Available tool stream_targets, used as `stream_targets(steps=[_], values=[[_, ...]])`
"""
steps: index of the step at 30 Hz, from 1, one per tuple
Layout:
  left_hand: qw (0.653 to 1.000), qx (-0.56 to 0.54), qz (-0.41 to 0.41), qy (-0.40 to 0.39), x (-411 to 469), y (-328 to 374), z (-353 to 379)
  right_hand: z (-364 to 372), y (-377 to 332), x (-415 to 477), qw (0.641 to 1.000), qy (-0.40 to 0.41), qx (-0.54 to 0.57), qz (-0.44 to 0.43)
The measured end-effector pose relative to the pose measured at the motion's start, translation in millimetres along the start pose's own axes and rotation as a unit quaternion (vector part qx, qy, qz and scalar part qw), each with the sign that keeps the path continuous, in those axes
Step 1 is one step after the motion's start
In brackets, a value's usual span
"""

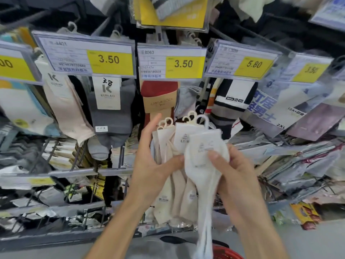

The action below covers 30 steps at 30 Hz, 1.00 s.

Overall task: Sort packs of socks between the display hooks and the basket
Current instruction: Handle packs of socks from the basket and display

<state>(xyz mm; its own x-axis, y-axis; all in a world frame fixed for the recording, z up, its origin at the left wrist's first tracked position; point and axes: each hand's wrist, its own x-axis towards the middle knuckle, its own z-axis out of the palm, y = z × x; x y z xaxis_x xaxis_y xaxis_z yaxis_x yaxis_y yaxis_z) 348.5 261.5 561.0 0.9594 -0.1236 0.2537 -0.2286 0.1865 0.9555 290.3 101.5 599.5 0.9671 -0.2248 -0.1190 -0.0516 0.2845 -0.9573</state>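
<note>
The basket [226, 252] sits lowest and nearest, only a red rim showing under the forearms. Above it both hands meet on one bunch of packs. The left hand [149, 165] props the beige packs [174, 186] from behind, thumb pressed across their front, forefinger straight up. The right hand [236, 171] pinches the white pack [203, 165], thumb on its card, fingers curled behind.

The step looks like peeling the white pack off the bunch. To do it well, the left thumb should stay firm on the beige packs while the right draws the white pack sideways and up, so its loop [203, 118] slips free of the other loops [166, 122] rather than dragging them along. Read the card before choosing hook or basket.

The white pack is soft and limp, its toe hanging well below the hand. The card is pale with a faint logo, and the plastic loop on top is cream.

Beyond, socks [112, 116] hang from a hook [103, 27] behind yellow price tags [183, 63], crowded close.
</note>
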Motion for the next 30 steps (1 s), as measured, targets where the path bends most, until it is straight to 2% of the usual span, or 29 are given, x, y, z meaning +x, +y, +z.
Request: stream_targets(steps=[3, 5, 10, 15, 20, 23, 28, 30], values=[[0.999, -0.042, -0.01, -0.004, 2, 2, 4, 7, 11, 7, 0.994, 0.069, -0.068, -0.058], [0.997, -0.065, -0.034, -0.006, 4, 2, 4, 8, 13, 10, 0.99, 0.082, -0.077, -0.079], [0.997, -0.067, -0.033, 0.021, 7, 6, 9, 9, 11, 12, 0.99, 0.038, -0.092, -0.103], [0.992, -0.114, -0.039, 0.028, 11, 7, 10, 8, 8, 20, 0.988, -0.013, -0.111, -0.106], [0.989, -0.116, -0.044, 0.078, 18, 13, 0, 4, 4, 35, 0.996, -0.045, -0.02, -0.08], [0.989, -0.101, -0.038, 0.101, 23, 14, -8, 5, -2, 49, 0.996, 0.007, -0.002, -0.09], [0.991, -0.068, -0.046, 0.103, 25, 14, -17, 8, -19, 95, 0.961, 0.11, -0.135, -0.215], [0.991, -0.065, -0.054, 0.101, 25, 13, -17, 14, -29, 114, 0.945, 0.118, -0.178, -0.248]])
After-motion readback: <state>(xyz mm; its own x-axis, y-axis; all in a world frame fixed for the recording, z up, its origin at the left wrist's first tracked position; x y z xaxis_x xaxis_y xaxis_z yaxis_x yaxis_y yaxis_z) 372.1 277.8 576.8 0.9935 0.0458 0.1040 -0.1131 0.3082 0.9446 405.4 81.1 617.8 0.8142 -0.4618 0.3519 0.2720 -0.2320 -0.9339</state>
